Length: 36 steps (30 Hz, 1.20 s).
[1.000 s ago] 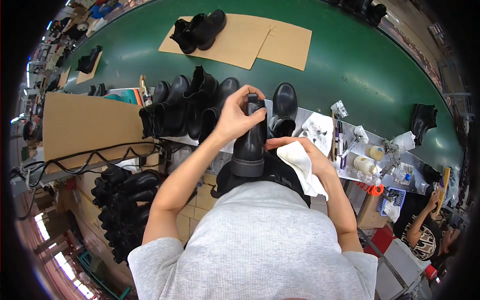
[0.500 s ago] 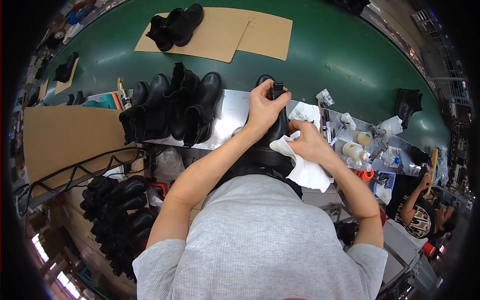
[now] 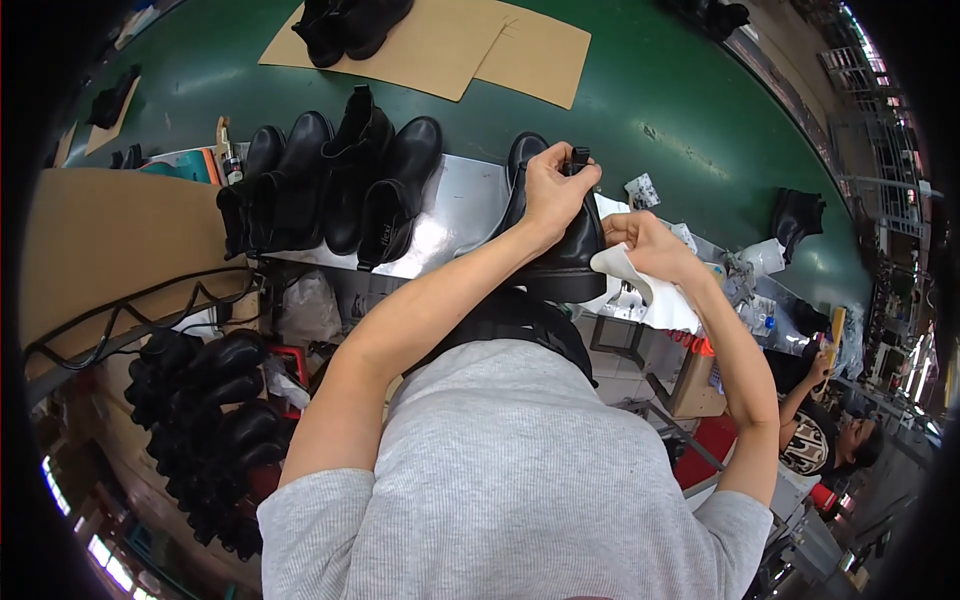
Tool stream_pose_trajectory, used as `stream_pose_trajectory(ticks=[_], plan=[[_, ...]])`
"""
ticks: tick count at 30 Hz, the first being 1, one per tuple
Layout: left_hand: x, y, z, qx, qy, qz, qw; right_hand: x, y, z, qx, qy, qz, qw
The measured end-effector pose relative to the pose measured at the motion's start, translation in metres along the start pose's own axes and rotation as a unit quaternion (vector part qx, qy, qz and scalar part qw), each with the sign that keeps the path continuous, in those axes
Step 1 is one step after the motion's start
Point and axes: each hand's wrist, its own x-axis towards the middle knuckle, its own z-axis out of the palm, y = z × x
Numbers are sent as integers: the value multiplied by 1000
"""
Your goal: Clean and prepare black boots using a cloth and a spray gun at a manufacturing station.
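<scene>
A black ankle boot [image 3: 577,243] is tilted with its sole toward my body, just beyond my waist. My left hand [image 3: 555,192] pinches the boot's upper edge by the pull tab [image 3: 581,155], thumb and fingers closed. At the boot's right side, my right hand [image 3: 650,243] is closed on a white cloth [image 3: 665,302] whose loose end hangs below the palm. The fingertips of that hand are close to the boot's side; whether they touch it I cannot tell. Another black boot [image 3: 524,150] lies just past my left hand, partly covered.
Several black boots [image 3: 405,165] stand on the metal ledge [image 3: 462,190] at left. Beyond is a green worktop [image 3: 500,115] with brown cardboard [image 3: 440,50]. Bottles and rags crowd the right. More boots [image 3: 215,430] are heaped low left; a co-worker [image 3: 810,440] is at far right.
My view has shifted, so the worktop things sit higher in the picture. Both hands, the boot and the cloth appear slightly farther right. The hold of each hand stays the same.
</scene>
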Motion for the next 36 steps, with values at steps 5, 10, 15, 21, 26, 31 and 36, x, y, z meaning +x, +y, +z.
stream_pose_trajectory(ticks=[5,10,15,21,26,31,36], plan=[[-5,11,-7,-43,-33,-28,998,4,3,9,-71,31,4,997],[-9,25,-13,-15,-4,-32,999,9,-31,67,-454,234,-24,860],[-8,46,-34,-83,0,-78,993,5,7,45,60,118,-95,987],[-12,63,-59,-64,-7,-106,992,35,46,62,272,43,-175,945],[-16,85,-77,-95,49,-131,986,57,52,93,310,40,-213,926],[-11,97,-91,-80,-26,-99,992,49,-3,102,216,75,-236,945],[-18,132,-81,-243,-68,19,967,16,4,76,-7,250,-263,932]])
